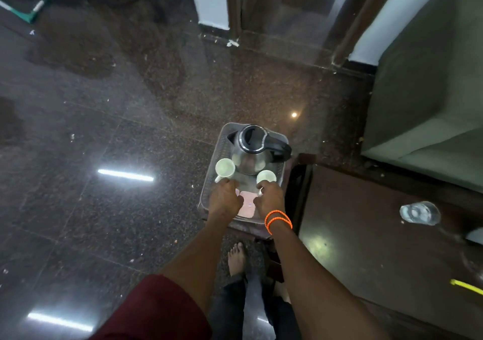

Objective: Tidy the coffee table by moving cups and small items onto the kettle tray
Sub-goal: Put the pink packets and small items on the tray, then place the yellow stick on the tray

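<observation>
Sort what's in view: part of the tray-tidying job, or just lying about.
Job: kettle tray, kettle, left cup, right cup, pink packets, left hand, right hand.
Lying about: water glass, yellow stick, green armchair.

Both arms reach forward over the kettle tray (283, 141); left hand (225, 198) and right hand (270, 199), fingers curled, sit side by side at its near end, orange bands on the right wrist.
</observation>
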